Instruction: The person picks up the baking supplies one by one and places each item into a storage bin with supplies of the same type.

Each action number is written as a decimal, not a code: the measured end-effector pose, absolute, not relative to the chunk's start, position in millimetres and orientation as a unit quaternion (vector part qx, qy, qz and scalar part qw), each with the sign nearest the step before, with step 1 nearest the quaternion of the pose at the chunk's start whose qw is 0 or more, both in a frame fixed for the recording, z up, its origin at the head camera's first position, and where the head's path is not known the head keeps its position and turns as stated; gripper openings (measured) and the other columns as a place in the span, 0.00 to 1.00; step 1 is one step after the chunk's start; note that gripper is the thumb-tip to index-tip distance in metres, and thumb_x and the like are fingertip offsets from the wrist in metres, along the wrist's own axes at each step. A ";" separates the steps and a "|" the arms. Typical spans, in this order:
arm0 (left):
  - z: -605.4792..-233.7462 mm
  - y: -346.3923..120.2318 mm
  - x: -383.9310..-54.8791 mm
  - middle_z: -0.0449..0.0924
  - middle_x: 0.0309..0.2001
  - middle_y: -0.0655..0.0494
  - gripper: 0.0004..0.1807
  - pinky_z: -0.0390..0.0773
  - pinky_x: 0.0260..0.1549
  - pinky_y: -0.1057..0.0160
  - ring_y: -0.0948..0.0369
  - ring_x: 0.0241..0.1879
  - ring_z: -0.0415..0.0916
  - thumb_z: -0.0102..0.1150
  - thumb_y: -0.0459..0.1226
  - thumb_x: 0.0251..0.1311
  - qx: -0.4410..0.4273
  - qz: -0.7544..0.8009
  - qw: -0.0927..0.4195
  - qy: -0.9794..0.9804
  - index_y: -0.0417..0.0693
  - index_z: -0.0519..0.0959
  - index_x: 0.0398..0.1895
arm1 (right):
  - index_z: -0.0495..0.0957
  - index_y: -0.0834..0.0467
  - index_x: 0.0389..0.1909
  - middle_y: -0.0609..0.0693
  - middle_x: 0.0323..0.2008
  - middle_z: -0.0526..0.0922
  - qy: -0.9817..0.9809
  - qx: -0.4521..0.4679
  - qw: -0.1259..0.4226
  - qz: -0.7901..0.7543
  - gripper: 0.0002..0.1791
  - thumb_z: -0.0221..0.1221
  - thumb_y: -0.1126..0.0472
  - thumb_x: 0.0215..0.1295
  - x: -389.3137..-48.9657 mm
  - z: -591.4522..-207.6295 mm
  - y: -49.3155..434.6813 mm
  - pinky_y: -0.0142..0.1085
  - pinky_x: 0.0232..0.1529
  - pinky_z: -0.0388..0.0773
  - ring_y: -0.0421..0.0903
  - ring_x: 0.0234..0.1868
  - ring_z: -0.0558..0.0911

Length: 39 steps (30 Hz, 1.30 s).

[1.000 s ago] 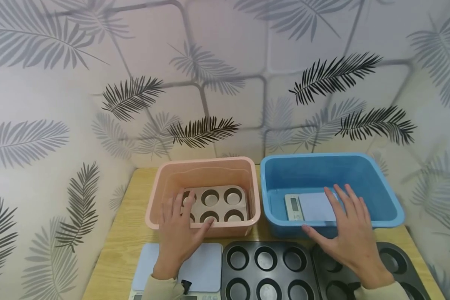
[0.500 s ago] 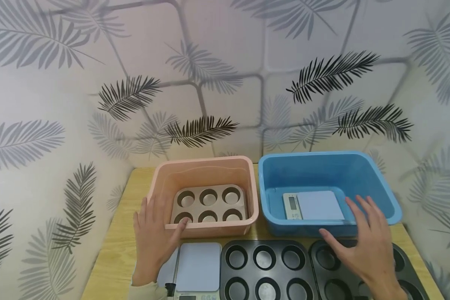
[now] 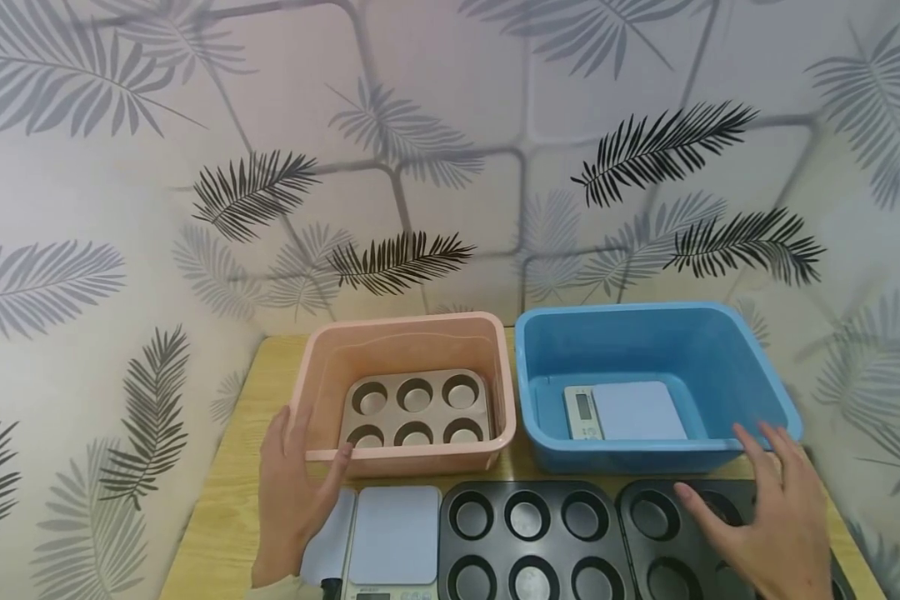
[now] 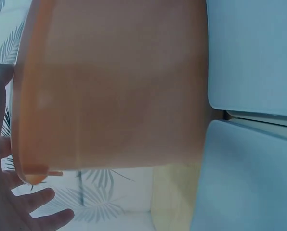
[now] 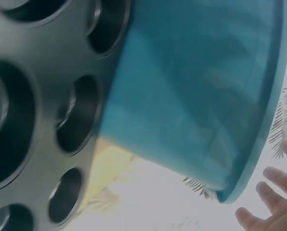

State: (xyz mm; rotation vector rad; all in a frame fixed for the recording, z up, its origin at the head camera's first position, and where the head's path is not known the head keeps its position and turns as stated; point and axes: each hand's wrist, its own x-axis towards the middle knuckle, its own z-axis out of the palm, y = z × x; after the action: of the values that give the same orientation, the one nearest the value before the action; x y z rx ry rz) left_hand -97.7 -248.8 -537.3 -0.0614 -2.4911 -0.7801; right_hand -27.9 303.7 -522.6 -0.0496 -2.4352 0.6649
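"While our left hand (image 3: 291, 496) spreads loosely at the near-left corner of the peach plastic tub (image 3: 412, 346), what does our right hand (image 3: 778, 510) do?"

"It spreads near the blue plastic tub (image 3: 637, 337), by its near-right corner, grasping nothing; whether our left touches its rim, we cannot tell."

"How would they handle?"

"Likely light, smooth, slightly flexible; we'd hold both ends under the rim."

"Their looks?"

"Round-cornered, side by side on the wooden table (image 3: 213, 517), peach with a beige muffin pan (image 3: 392, 417) inside, blue with a digital kitchen scale (image 3: 639, 411)."
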 end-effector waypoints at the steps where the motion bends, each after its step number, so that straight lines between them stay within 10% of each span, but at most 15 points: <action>1: -538.5 -249.4 -96.8 0.63 0.80 0.27 0.45 0.69 0.67 0.21 0.27 0.76 0.63 0.74 0.46 0.61 -0.015 -0.298 0.261 -0.918 0.49 0.70 0.82 | 0.74 0.62 0.77 0.76 0.73 0.71 -0.918 -0.027 0.306 0.252 0.66 0.58 0.10 0.56 -25.8 -524.4 305.2 0.78 0.72 0.62 0.80 0.71 0.69; 8: -547.7 -253.5 -90.4 0.63 0.82 0.33 0.43 0.71 0.66 0.24 0.31 0.77 0.64 0.72 0.46 0.65 0.024 -0.343 0.224 -0.912 0.51 0.70 0.82 | 0.63 0.61 0.84 0.76 0.78 0.65 -0.920 -0.129 0.281 0.242 0.69 0.50 0.09 0.59 -10.4 -535.5 317.1 0.80 0.70 0.64 0.82 0.72 0.66; 18: -562.9 -259.7 -92.9 0.75 0.75 0.45 0.43 0.71 0.69 0.38 0.45 0.74 0.71 0.78 0.40 0.60 0.010 -0.402 0.206 -0.892 0.51 0.72 0.80 | 0.54 0.63 0.87 0.73 0.82 0.58 -0.925 -0.271 0.129 0.235 0.51 0.67 0.48 0.72 -2.0 -564.2 337.6 0.76 0.74 0.62 0.76 0.79 0.60; 27: -576.0 -252.6 -91.0 0.78 0.74 0.46 0.49 0.75 0.60 0.82 0.54 0.59 0.85 0.87 0.34 0.48 0.031 -0.448 0.216 -0.867 0.45 0.73 0.76 | 0.54 0.66 0.85 0.79 0.80 0.55 -0.906 -0.318 0.083 0.265 0.44 0.61 0.54 0.77 2.9 -590.2 358.3 0.77 0.73 0.63 0.79 0.76 0.60; 32: -587.5 -249.3 -85.1 0.79 0.74 0.47 0.48 0.82 0.52 0.80 0.78 0.51 0.79 0.86 0.31 0.49 0.045 -0.451 0.233 -0.860 0.48 0.74 0.76 | 0.53 0.67 0.84 0.81 0.79 0.53 -0.899 -0.355 0.037 0.254 0.44 0.59 0.54 0.76 12.3 -599.8 373.6 0.77 0.73 0.62 0.81 0.75 0.60; 39: -591.3 -245.2 -83.4 0.79 0.73 0.42 0.46 0.90 0.40 0.71 0.81 0.50 0.79 0.86 0.29 0.50 0.030 -0.467 0.248 -0.848 0.44 0.74 0.75 | 0.52 0.69 0.84 0.80 0.78 0.53 -0.881 -0.394 0.016 0.263 0.42 0.55 0.54 0.79 22.0 -618.2 389.5 0.74 0.79 0.58 0.79 0.78 0.57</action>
State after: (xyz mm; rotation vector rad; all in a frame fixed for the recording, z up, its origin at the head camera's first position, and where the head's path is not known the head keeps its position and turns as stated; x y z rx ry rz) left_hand -83.4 -245.2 -591.3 0.0821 -2.3110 -1.2724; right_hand 22.0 389.5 -618.2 -1.2238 -2.7380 0.8184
